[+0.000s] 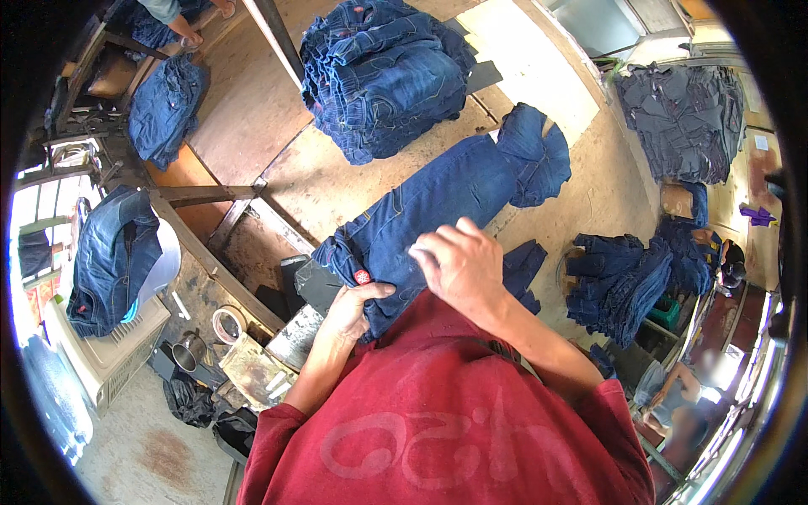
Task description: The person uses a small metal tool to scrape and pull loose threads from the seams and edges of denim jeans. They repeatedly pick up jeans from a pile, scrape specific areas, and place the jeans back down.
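A pair of dark blue jeans [429,198] lies lengthwise across the wooden table, its legs reaching away to the far right. My left hand [349,311] grips the waistband at the near end, thumb on top beside a round red tag [362,276]. Over the upper part of the jeans hovers my right hand [463,265], fingers curled in and thumb stretched to the left. A pale spot shows at that thumb's tip; whatever the fingers may hold is hidden.
A tall pile of folded jeans [383,80] stands at the table's far side. More jeans hang or lie at the left [114,261] and right [619,282]. Dark grey garments [682,122] are stacked far right. A tape roll [228,324] and metal mug [189,352] sit lower left. Other people work nearby.
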A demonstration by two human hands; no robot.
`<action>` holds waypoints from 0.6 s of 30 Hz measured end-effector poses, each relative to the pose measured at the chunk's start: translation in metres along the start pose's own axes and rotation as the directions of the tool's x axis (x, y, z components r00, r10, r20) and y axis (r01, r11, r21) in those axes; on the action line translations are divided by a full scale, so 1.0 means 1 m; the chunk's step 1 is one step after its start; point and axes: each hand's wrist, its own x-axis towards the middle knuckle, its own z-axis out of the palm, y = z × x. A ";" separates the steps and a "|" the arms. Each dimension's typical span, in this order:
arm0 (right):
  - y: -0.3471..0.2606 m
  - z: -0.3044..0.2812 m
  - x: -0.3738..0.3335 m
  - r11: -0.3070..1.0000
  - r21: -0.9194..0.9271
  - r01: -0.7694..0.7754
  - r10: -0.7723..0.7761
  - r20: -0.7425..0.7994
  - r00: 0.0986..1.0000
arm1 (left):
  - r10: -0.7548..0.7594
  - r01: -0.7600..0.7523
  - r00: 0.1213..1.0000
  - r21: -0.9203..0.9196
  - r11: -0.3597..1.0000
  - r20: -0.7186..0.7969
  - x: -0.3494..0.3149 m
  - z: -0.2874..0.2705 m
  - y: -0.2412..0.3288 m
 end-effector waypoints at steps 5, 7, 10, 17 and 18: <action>0.008 0.003 -0.003 0.991 0.132 0.006 -0.007 0.006 1.000 | 0.005 -0.006 1.000 -0.021 1.000 -0.008 -0.003 0.005 0.002; 0.018 0.005 -0.002 1.000 -0.024 -0.005 0.004 -0.025 1.000 | -0.010 0.012 0.998 0.021 1.000 -0.066 -0.005 0.008 0.004; 0.037 0.006 0.004 0.987 0.031 0.157 -0.156 -0.051 0.987 | 0.010 -0.011 0.999 -0.019 1.000 -0.036 -0.008 0.011 0.003; 0.054 0.014 0.012 0.934 0.094 0.345 -0.347 0.008 0.938 | -0.057 0.059 0.998 -0.037 0.998 0.039 0.001 -0.002 0.001; 0.054 0.015 0.013 0.902 0.095 0.420 -0.421 -0.011 0.907 | -0.064 0.066 0.996 -0.034 0.997 0.058 0.003 -0.006 0.001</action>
